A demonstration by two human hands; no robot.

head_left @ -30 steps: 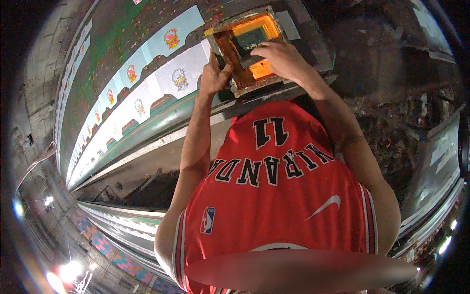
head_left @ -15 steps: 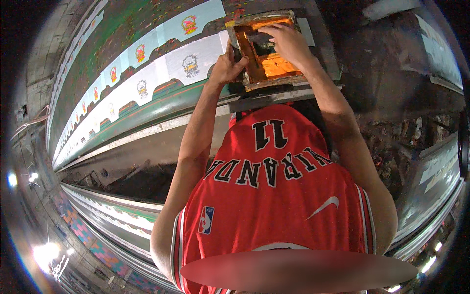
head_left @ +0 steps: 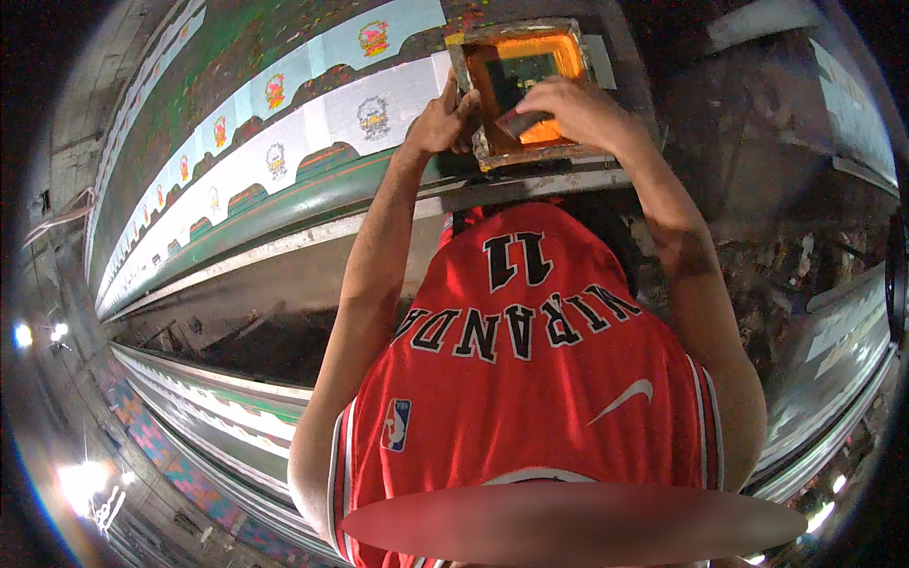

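A screen-printing frame with a worn wooden rim lies flat on the printing table. Orange ink coats its inside, with a dark mesh window in the middle. Inside the near part of the frame, my right hand is closed on a dark squeegee, which is mostly covered by the fingers. My left hand grips the frame's left side, thumb and fingers against the rim. White cut pieces with a printed crest lie in a row just left of the frame.
A long green table runs off to the left, carrying two rows of white pieces with coloured crests. Its pale metal rail passes between me and the frame. Another long table stands lower left, and more tables stand right.
My right hand has drawn the squeegee from the far part of the frame toward me, uncovering the dark window. My left hand stays at the frame's left side.
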